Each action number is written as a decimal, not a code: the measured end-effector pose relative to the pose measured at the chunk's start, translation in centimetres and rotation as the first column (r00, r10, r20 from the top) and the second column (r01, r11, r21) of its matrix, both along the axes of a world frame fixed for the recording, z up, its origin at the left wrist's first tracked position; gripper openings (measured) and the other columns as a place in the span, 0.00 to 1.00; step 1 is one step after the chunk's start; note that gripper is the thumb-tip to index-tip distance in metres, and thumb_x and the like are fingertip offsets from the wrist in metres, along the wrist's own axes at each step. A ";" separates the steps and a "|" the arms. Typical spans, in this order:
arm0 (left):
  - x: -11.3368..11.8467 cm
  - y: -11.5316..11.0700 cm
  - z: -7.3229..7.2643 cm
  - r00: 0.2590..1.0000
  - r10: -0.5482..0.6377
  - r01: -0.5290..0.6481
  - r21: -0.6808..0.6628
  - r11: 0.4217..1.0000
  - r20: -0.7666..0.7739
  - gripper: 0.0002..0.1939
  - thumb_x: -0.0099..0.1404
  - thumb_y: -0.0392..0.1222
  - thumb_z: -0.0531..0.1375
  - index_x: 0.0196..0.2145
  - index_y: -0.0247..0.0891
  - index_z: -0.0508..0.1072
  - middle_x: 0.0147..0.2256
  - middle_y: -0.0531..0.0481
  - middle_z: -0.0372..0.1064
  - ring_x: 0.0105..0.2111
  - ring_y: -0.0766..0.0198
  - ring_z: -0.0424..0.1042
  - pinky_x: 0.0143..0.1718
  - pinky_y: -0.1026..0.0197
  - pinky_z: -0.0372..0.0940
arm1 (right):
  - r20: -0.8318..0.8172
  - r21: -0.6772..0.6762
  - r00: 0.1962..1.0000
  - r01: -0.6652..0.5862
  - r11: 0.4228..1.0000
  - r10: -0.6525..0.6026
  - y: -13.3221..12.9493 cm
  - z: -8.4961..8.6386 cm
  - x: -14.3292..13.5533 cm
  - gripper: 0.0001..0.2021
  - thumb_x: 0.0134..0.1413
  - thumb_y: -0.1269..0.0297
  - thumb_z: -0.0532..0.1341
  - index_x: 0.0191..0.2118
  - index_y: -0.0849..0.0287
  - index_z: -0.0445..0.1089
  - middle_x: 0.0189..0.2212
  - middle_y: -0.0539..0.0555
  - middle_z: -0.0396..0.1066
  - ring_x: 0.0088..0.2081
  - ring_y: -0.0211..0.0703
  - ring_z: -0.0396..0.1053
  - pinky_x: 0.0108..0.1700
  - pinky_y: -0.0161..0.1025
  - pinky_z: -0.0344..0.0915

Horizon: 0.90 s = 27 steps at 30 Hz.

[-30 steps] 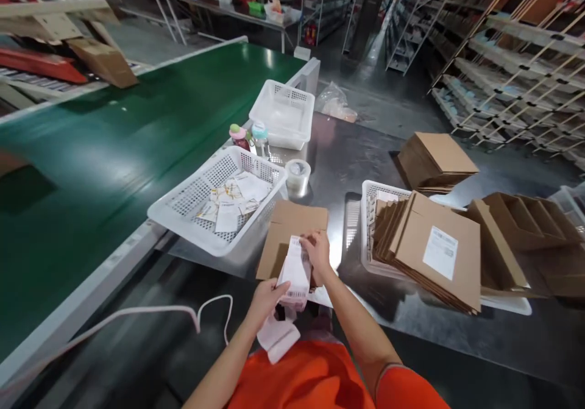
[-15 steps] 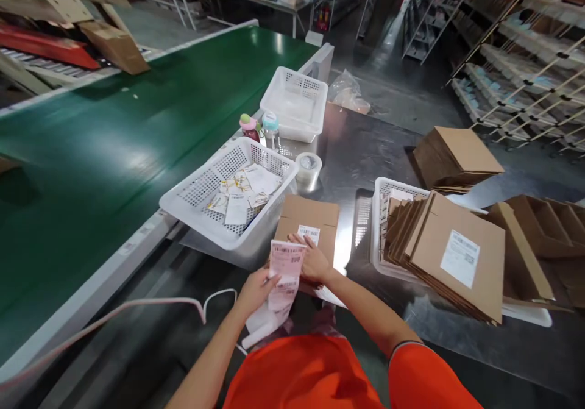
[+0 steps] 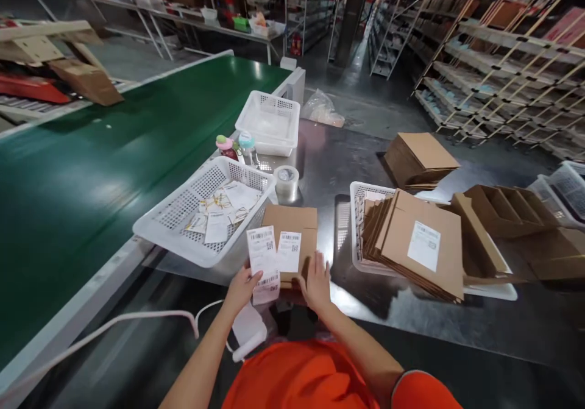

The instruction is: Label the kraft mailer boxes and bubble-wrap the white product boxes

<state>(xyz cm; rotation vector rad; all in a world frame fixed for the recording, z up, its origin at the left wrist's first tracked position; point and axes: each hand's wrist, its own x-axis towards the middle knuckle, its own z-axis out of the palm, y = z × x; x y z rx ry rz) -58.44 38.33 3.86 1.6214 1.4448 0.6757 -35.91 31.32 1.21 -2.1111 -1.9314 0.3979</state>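
My left hand [image 3: 242, 289] pinches a strip of printed shipping labels [image 3: 264, 255] at its left side. The strip hangs down toward a white roll [image 3: 249, 343] near my lap. Beside it, a flat brown cardboard box [image 3: 292, 216] lies on the metal table, bearing a white shipping label [image 3: 289, 252]. My right hand [image 3: 316, 282] rests with fingers stretched out on the box's lower right part, holding nothing. Left of the box, a white basket [image 3: 171, 238] contains small packets and papers. A roll of clear tape [image 3: 286, 182] sits just behind the box.
On the right, flattened labelled boxes [image 3: 424, 244] lean in a white basket [image 3: 361, 260], with more cardboard [image 3: 423, 151] stacked behind. Two bottles [image 3: 247, 145] stand by an upper white basket [image 3: 269, 122]. A green conveyor belt [image 3: 137, 147] runs along the left.
My right hand has moved off the label strip to the box's right side and spread out. The strip now stands left of the box's label. The view has shifted right and up.
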 end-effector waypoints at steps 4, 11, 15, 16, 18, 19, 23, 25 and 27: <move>2.1 -0.2 0.7 0.997 -0.021 0.020 -0.023 1.000 -0.074 0.23 0.56 0.55 0.52 0.32 0.35 0.79 0.44 0.36 0.76 0.45 0.46 0.74 0.50 0.47 0.67 | -0.122 -0.082 0.887 0.438 0.895 -0.446 1.6 0.2 -0.9 0.33 0.60 0.57 0.54 0.63 0.79 0.56 0.66 0.81 0.47 0.67 0.71 0.48 0.61 0.66 0.53; 6.2 -4.6 8.3 0.999 -0.004 0.012 0.238 0.971 -0.032 0.24 0.59 0.61 0.53 0.33 0.41 0.80 0.50 0.38 0.71 0.56 0.45 0.66 0.55 0.50 0.64 | -0.624 0.222 0.679 0.628 0.746 -0.386 -1.1 7.0 3.7 0.27 0.56 0.55 0.57 0.58 0.67 0.61 0.52 0.69 0.69 0.52 0.55 0.69 0.54 0.48 0.66; 8.5 -6.2 12.1 0.961 -0.275 0.265 0.151 0.952 0.042 0.26 0.58 0.66 0.54 0.23 0.43 0.77 0.29 0.43 0.75 0.39 0.49 0.74 0.43 0.54 0.69 | -0.689 0.470 0.611 0.786 0.402 -0.390 -6.6 14.3 14.1 0.31 0.52 0.50 0.61 0.58 0.61 0.60 0.52 0.63 0.68 0.51 0.52 0.68 0.54 0.49 0.65; 9.1 -6.4 12.4 0.947 -0.317 0.308 0.129 0.943 0.053 0.26 0.58 0.66 0.53 0.21 0.42 0.76 0.27 0.44 0.74 0.36 0.50 0.74 0.40 0.54 0.69 | -0.668 0.479 0.585 0.811 0.336 -0.460 -7.9 15.7 16.8 0.32 0.51 0.49 0.62 0.58 0.61 0.60 0.51 0.63 0.68 0.51 0.53 0.67 0.54 0.51 0.64; 10.1 -6.5 12.5 0.923 -0.379 0.374 0.082 0.924 0.062 0.27 0.58 0.66 0.53 0.20 0.41 0.74 0.26 0.44 0.75 0.33 0.52 0.74 0.37 0.55 0.68 | -0.571 0.436 0.505 0.855 0.282 -0.647 -9.8 17.7 21.3 0.30 0.48 0.50 0.63 0.54 0.62 0.65 0.49 0.65 0.69 0.51 0.59 0.66 0.54 0.57 0.62; 10.5 -6.5 12.3 0.911 -0.407 0.403 0.060 0.913 0.068 0.28 0.58 0.66 0.53 0.20 0.41 0.74 0.27 0.43 0.76 0.33 0.52 0.74 0.37 0.56 0.68 | -0.486 0.419 0.457 0.870 0.261 -0.745 -10.4 18.1 22.7 0.28 0.46 0.51 0.64 0.51 0.63 0.68 0.50 0.68 0.68 0.53 0.63 0.64 0.54 0.62 0.59; 11.4 -6.6 10.8 0.857 -0.505 0.510 -0.022 0.860 0.105 0.25 0.59 0.63 0.53 0.24 0.38 0.76 0.30 0.42 0.77 0.33 0.52 0.74 0.38 0.57 0.67 | -0.253 0.582 0.458 0.776 0.244 -0.853 -10.1 17.6 21.6 0.24 0.48 0.53 0.63 0.48 0.63 0.71 0.57 0.71 0.60 0.61 0.71 0.53 0.59 0.70 0.47; 11.4 -6.9 10.0 0.840 -0.532 0.539 -0.051 0.841 0.106 0.24 0.59 0.60 0.54 0.25 0.37 0.77 0.30 0.43 0.77 0.33 0.53 0.74 0.38 0.57 0.66 | -0.326 0.621 0.691 0.671 0.405 -0.645 -8.5 16.7 17.8 0.22 0.53 0.52 0.59 0.49 0.61 0.71 0.54 0.67 0.64 0.58 0.63 0.58 0.59 0.62 0.54; 11.0 -7.4 9.2 0.821 -0.560 0.568 -0.072 0.820 0.110 0.24 0.60 0.59 0.53 0.25 0.37 0.77 0.32 0.42 0.78 0.35 0.53 0.74 0.40 0.57 0.66 | -0.492 0.529 0.821 0.547 0.649 -0.290 -6.4 15.7 13.2 0.19 0.55 0.54 0.58 0.47 0.58 0.72 0.47 0.62 0.71 0.50 0.53 0.67 0.53 0.52 0.64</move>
